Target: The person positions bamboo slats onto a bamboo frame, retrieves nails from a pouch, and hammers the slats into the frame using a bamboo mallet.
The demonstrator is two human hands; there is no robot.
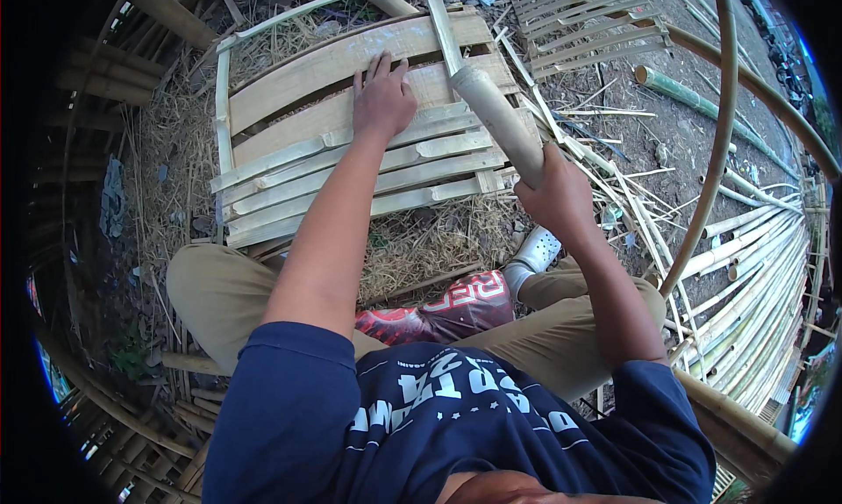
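Bamboo club (496, 118), a thick pale length of culm, sits clenched in the right hand (555, 194), whose fingers wrap fully around its lower end; its long axis runs up and to the left from that fist, so the free end hangs over the upper right part of the slatted bamboo panel (351, 135), right against the narrow upright bamboo strip (441, 26) that crosses the slats there. The left hand (383, 96) grasps nothing: it lies flat and palm down on the panel's upper slats, fingers (379, 68) spread and pointing away from the person, just to the left of the club's free end and a little apart from it. So the left hand is the nearer one to the spot where the club's tip and the strip meet, while the right hand stays back at the panel's right edge. The panel's slats run roughly crosswise, tilted up to the right, with a curved green-edged strip along its left and top border. It lies on straw-strewn ground in front of the person's folded legs in khaki trousers (206, 289). Farther out, a bundle of bamboo poles (754, 276) lies well apart on the right, and another slatted panel (588, 17) sits beyond the top right.
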